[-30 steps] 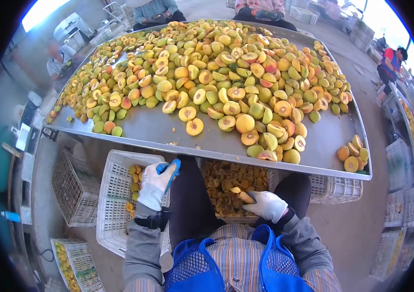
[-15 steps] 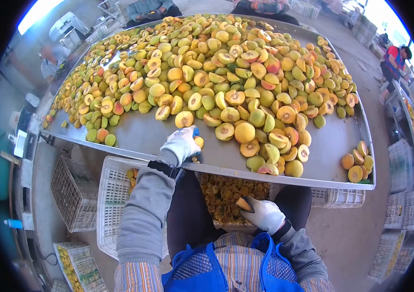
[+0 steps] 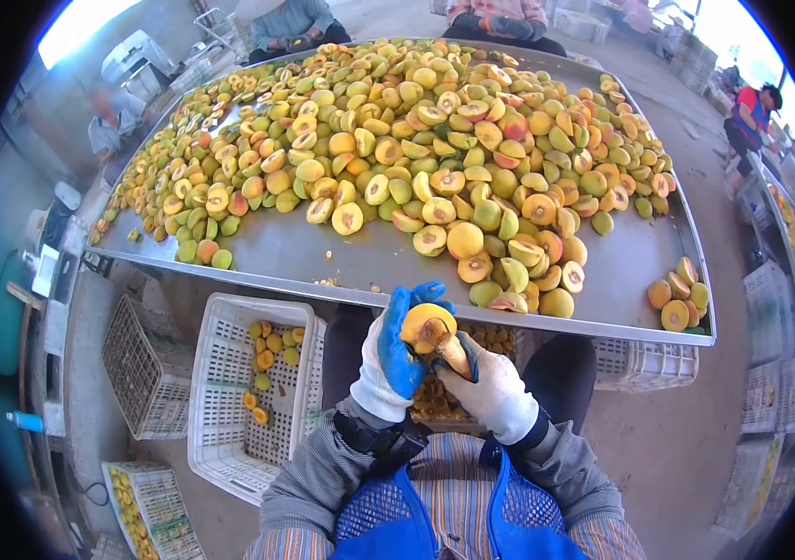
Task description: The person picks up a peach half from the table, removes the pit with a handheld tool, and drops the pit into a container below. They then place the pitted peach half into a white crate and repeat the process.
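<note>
My left hand [image 3: 386, 359], in a white glove with blue palm, is wrapped round a yellow peach half [image 3: 416, 322], cut face up. In my right hand [image 3: 498, 397], also gloved, is a short wooden-handled tool [image 3: 454, 357]; its far end meets the brown middle of the cut face, and its tip is hidden there. Both hands are just off the near edge of a metal table [image 3: 295, 252], over my lap. A large heap of halved peaches [image 3: 397, 149] covers much of that table, and a few more halves [image 3: 680, 297] lie at its right corner.
A white crate [image 3: 215, 401] with several peach halves stands left of my legs. Under the table edge is a container of brownish scraps [image 3: 498, 343], partly hidden by my hands. Another crate [image 3: 645, 364] sits at right. Two people's gloved hands [image 3: 509, 28] work across the table.
My left hand has come back from the table with a peach half, turning palm up. My right hand has risen, bringing the tool against the fruit. The left crate is now more visible.
</note>
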A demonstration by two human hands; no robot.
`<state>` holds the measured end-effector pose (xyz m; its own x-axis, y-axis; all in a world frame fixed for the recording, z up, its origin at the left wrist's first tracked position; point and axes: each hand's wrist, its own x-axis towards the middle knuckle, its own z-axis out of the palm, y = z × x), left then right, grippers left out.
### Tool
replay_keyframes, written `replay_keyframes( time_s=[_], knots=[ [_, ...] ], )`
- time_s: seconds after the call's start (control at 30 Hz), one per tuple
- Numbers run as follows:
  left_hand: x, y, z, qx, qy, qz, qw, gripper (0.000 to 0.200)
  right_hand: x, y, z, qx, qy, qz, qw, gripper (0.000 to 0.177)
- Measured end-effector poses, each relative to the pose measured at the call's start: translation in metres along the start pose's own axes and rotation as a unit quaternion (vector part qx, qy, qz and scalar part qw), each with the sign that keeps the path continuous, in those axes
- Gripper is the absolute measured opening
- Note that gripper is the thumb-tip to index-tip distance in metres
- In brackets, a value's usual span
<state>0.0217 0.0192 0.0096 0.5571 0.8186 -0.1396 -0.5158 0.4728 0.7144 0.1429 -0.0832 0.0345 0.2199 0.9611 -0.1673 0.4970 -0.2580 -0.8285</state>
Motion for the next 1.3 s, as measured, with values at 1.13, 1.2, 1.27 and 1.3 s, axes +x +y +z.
replay_keyframes(
  time_s=[1.13,1.2,1.27,1.3],
  knots=[
    [0.008,0.106,-0.139,0.781,0.323,0.138,0.517,0.039,0.010,0.084,0.001,-0.031,-0.183,0.101,0.977,0.043],
    [0.047,0.113,-0.131,0.838,0.238,0.204,0.446,0.051,0.014,0.081,0.004,-0.082,-0.167,0.058,0.981,0.043],
    [0.097,0.115,-0.105,0.857,0.188,0.177,0.445,0.064,0.019,0.089,0.013,-0.128,-0.194,0.050,0.971,0.047],
    [0.125,0.115,-0.105,0.867,0.153,0.162,0.445,0.067,0.020,0.085,0.014,-0.133,-0.206,0.066,0.967,0.049]
  ],
)
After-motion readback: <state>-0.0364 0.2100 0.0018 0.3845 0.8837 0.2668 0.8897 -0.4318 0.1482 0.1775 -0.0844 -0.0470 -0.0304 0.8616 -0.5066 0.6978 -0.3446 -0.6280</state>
